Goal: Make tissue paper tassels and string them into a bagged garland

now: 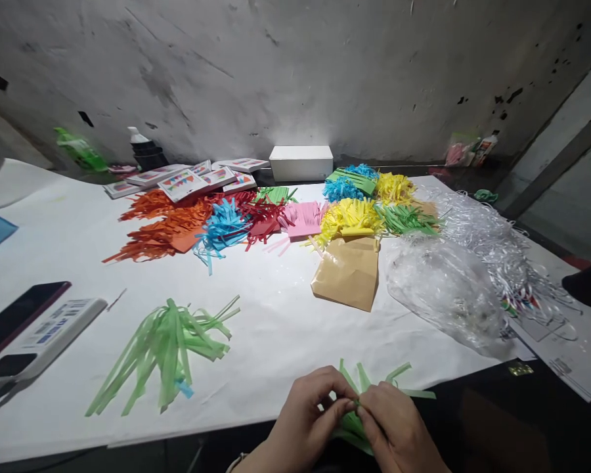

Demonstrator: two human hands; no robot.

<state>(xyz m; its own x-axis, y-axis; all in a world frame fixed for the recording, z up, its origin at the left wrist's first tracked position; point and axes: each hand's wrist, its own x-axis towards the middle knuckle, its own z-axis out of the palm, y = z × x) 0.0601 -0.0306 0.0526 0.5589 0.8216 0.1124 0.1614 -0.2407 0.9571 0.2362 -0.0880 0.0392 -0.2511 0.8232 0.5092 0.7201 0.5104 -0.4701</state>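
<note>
My left hand and my right hand meet at the table's front edge, fingers pinched together on a green paper tassel. Its strips fan out above and below the fingers, and the pinched middle is mostly hidden. To the left, a second green tassel lies spread on the white paper, with a small blue piece at its lower end.
Fringed paper bundles in orange, blue, pink and yellow lie across the back. A brown paper bag, clear plastic bag and white strings sit right. A phone and power bank lie left.
</note>
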